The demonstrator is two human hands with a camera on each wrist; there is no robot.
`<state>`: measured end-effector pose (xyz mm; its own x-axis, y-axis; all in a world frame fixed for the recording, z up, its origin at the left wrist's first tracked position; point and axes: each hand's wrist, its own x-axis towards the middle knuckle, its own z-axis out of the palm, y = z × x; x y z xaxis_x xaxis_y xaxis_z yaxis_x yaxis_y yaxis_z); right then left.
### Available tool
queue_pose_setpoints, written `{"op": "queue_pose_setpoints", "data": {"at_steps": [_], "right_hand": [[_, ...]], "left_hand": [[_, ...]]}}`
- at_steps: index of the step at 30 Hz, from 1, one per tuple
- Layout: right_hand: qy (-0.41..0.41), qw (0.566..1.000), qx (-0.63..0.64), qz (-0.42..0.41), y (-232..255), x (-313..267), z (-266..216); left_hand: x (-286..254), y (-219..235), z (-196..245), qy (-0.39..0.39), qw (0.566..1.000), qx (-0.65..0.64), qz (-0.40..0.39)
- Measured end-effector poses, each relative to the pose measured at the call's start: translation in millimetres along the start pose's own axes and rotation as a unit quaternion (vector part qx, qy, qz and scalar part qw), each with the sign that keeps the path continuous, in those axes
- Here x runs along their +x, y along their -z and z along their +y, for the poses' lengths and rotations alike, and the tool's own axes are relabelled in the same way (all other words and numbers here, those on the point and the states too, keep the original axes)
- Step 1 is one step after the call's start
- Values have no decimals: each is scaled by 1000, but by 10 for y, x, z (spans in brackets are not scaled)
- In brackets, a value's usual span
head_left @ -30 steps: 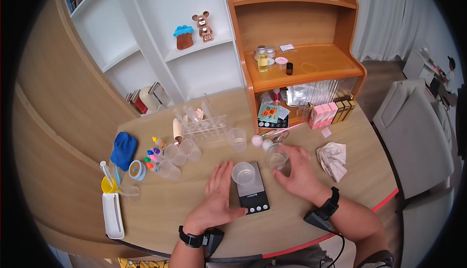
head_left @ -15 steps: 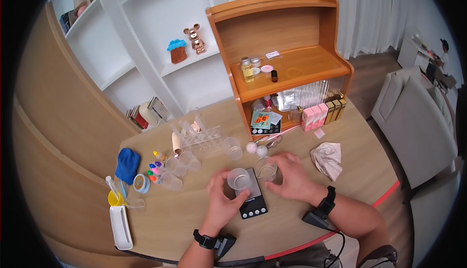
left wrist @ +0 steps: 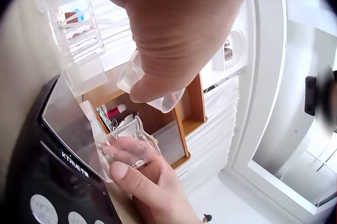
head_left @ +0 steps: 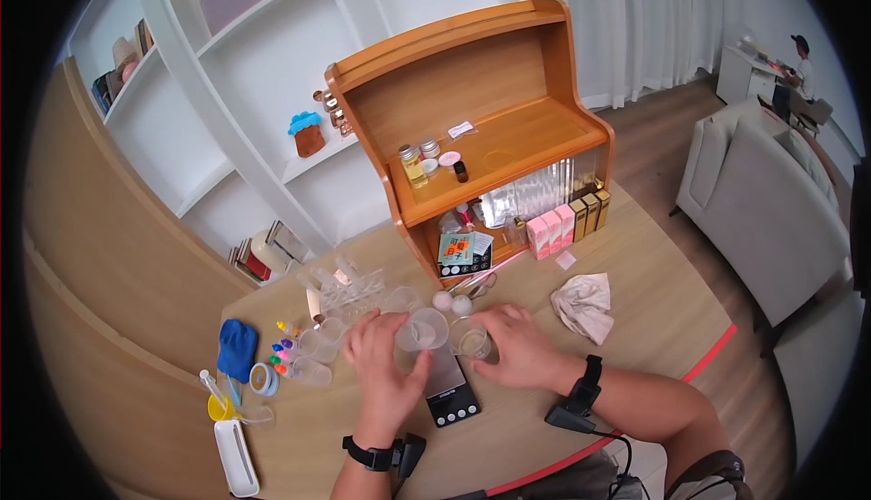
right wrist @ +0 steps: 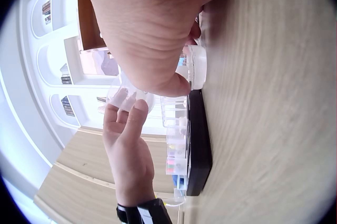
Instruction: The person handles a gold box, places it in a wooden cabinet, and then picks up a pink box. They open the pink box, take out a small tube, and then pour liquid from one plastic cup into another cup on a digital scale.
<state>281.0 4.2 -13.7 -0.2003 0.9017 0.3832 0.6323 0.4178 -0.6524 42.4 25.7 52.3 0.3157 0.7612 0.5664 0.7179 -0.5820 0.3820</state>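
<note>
My left hand [head_left: 379, 368] grips a clear plastic cup [head_left: 425, 330] between thumb and fingers, raised over a black pocket scale [head_left: 452, 404]. Just right of the scale, my right hand [head_left: 519, 348] holds a second clear cup [head_left: 471, 342] by its side. That cup has a shallow layer of clear liquid at its bottom, which also shows in the right wrist view. The two cups are close together, rims nearly side by side in the head view. In the left wrist view the scale's buttons [left wrist: 43, 209] face the camera.
Behind the cups stand a clear test tube rack [head_left: 352, 293] and two pale balls [head_left: 452, 303]. Several clear cups and small colour bottles [head_left: 282, 348] are at left, with a white tray [head_left: 236, 459]. A crumpled cloth [head_left: 583, 305] lies right, before a wooden shelf [head_left: 454, 73].
My left hand has moved from beside the scale to its cup, gripped it and lifted it off the plate. My right hand has brought its cup closer to the scale. The head view has turned.
</note>
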Motion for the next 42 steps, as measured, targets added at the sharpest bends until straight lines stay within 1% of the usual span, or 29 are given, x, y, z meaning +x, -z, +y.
{"op": "queue_pose_setpoints", "data": {"at_steps": [5,15,21,24,26,30,32,33,35,36,37,38,39,40,41,42], "right_hand": [[12,1000,7,5,-18,-2,15],[15,1000,4,5,-19,8,-2],[19,1000,4,5,-16,8,7],[22,1000,4,6,-17,13,9],[15,1000,2,1,-8,17,3],[20,1000,0,4,-9,14,-2],[25,1000,4,13,-19,22,1],[30,1000,5,10,-25,21,9],[26,999,10,19,-50,16,39],[39,999,15,12,-58,22,42],[31,999,13,16,-48,20,41],[25,999,10,18,-37,23,38],[40,999,13,8,-30,27,32],[33,999,14,11,-22,28,27],[25,999,14,14,-17,29,29],[24,1000,8,12,-23,27,34]], "left_hand": [[84,-31,17,-56,995,78,-14],[140,69,130,-85,986,141,-30],[158,82,190,-100,981,166,-12],[151,82,214,-116,974,193,-3],[142,67,216,-142,961,238,6],[124,24,246,-160,954,251,15],[113,6,254,-169,951,260,-9],[104,-22,246,-164,951,263,-6],[77,-55,214,-148,965,217,-16],[89,-28,216,-137,972,192,-13],[67,-26,195,-125,971,202,-6],[49,-51,143,-75,990,121,2],[34,-63,68,-25,999,37,14],[7,-60,-29,-22,999,20,36],[-38,-37,-73,-12,998,28,48],[-98,-17,-104,38,996,-22,76]]}}
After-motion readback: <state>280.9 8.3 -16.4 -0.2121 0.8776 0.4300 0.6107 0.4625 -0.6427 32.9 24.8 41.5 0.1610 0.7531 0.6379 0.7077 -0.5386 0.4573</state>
